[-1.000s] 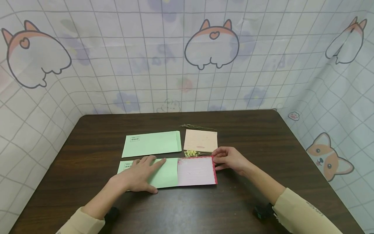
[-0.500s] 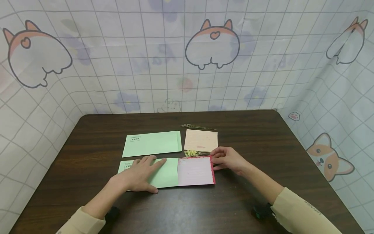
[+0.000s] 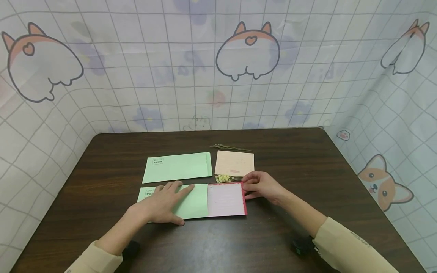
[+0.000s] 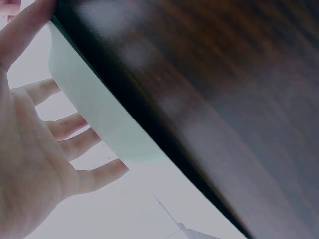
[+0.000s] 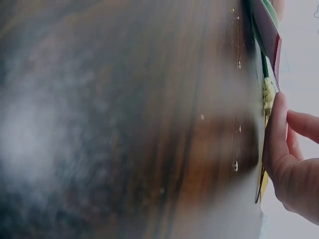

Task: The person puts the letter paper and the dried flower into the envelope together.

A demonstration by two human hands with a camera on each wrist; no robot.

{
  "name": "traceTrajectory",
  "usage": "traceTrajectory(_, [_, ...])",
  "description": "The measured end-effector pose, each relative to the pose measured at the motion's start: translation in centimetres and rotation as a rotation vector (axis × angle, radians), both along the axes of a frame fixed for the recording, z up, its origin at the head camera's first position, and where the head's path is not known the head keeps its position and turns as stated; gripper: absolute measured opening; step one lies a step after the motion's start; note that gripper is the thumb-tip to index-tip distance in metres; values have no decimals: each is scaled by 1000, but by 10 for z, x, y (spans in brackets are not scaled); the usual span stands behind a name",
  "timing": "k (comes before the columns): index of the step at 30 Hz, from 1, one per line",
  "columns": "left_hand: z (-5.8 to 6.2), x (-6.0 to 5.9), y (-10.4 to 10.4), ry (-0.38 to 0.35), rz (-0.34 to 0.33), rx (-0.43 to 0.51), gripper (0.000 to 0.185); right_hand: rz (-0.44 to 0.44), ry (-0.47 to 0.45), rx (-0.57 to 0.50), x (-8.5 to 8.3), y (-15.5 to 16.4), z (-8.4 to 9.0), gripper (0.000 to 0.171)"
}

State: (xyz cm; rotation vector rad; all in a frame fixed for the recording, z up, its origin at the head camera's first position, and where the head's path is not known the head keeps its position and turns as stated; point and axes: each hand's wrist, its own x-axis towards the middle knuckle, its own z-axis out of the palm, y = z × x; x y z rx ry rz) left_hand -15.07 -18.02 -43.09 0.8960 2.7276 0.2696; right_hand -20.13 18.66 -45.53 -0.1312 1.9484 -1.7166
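Observation:
Spread fingers of my left hand (image 3: 160, 206) press the nearer light green envelope (image 3: 196, 203) onto the dark wooden table. Out of the envelope's right end sticks a pale pink sheet of letter paper (image 3: 225, 201) with a red border; its left part is hidden inside. My right hand (image 3: 261, 186) pinches the upper right edge of this letter paper between thumb and fingers. In the right wrist view, the thumb and fingers (image 5: 280, 129) meet at the red edge. The left wrist view shows the palm and fingers over the envelope's edge.
Behind lies a second green envelope (image 3: 177, 167). To its right is a tan sheet of paper (image 3: 235, 163), with a small sprig of yellow flowers (image 3: 223, 178) at its front edge and a dried sprig (image 3: 232, 147) along its back edge. A patterned cloth (image 3: 164, 76) surrounds the table.
My right hand has moved left, and the letter paper has slid further into the envelope, so less of it shows. My left hand has stayed in place.

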Motion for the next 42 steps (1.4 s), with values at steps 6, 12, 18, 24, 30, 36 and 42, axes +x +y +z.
traceTrajectory(6, [1, -1, 0, -11, 0, -2, 103, 6, 0, -5, -1, -5, -1, 33])
traceTrajectory(12, [1, 0, 0, -17, 4, -5, 103, 13, 8, -2, -1, -12, -1, 31])
traceTrajectory(18, [1, 0, 1, -14, 4, -2, 103, 26, 9, 0, -1, -17, 0, 31])
traceTrajectory(24, [1, 1, 1, -17, 2, -5, 104, 44, 15, -11, -1, -23, 1, 31])
traceTrajectory(30, [2, 1, 1, -15, 4, -2, 104, 48, 18, -15, 0, -31, 2, 31])
traceTrajectory(36, [1, 0, 1, -13, 3, -8, 103, 61, 19, -1, 2, -36, 4, 32])
traceTrajectory(42, [0, 0, 1, -6, 1, -12, 103, 78, 16, -7, 3, -40, 6, 33])
